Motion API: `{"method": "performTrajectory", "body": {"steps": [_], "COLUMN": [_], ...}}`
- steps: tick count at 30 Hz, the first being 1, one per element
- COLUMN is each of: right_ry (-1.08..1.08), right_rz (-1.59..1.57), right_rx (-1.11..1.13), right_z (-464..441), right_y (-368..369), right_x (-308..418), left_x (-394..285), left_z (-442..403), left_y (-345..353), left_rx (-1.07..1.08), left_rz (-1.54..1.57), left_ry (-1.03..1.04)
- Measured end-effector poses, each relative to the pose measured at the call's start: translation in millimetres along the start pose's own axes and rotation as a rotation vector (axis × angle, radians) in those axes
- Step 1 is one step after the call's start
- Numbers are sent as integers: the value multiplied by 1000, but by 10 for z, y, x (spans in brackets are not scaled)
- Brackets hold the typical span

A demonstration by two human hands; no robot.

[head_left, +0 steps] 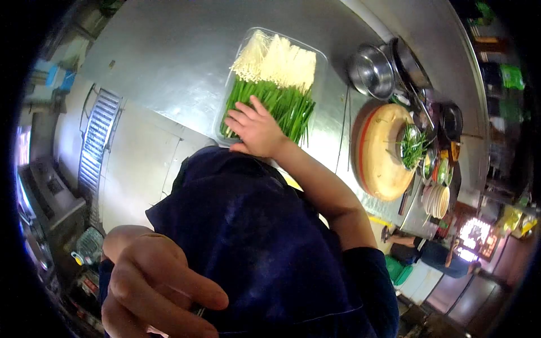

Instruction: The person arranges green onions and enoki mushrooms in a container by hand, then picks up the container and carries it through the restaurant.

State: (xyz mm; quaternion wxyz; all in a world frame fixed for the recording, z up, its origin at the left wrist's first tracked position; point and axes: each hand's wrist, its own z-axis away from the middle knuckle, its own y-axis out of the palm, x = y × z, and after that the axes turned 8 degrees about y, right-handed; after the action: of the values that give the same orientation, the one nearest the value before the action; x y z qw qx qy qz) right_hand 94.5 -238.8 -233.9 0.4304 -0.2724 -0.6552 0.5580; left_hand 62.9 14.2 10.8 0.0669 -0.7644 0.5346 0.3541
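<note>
My right hand reaches across my front and lies on a bed of cut green chives, fingers spread. The chives fill the near part of a clear plastic tub. Trimmed enoki mushrooms are packed in rows along its far part. Close to the camera at the lower left is my left hand, raised in front of my dark apron with its fingers curled. A small dark bit shows between those fingers, too little to name.
On the steel counter, a round wooden chopping board stands to the right. Beside it are metal pots, a bowl of cut greens and stacked bowls. Another person is farther off at the lower right.
</note>
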Motion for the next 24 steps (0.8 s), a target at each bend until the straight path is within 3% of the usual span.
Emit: {"method": "performTrajectory", "body": {"steps": [4,8,11,14,18,24], "right_ry": [-53,-72,-90,-60,-20,-5], "right_rz": [18,98,89,115,131,33], "right_rx": [142,136,100,45,12,-229], "right_z": [282,464,412,404,499,253], "right_y": [-148,-32,-86,-154,-185,-156], "right_x": [-216,-347,-301,-281,-387,-229], "left_x": [-69,-102,-129,-58,-89,-59], "left_z": [147,227,237,260,206,152], "left_y": [115,217,225,438,349,306], "left_rx": [-20,-33,24,-94,10,31], "left_rz": [-86,-114,-97,-226,-126,-109], "left_ry": [18,8,-1,58,-11,-7]}}
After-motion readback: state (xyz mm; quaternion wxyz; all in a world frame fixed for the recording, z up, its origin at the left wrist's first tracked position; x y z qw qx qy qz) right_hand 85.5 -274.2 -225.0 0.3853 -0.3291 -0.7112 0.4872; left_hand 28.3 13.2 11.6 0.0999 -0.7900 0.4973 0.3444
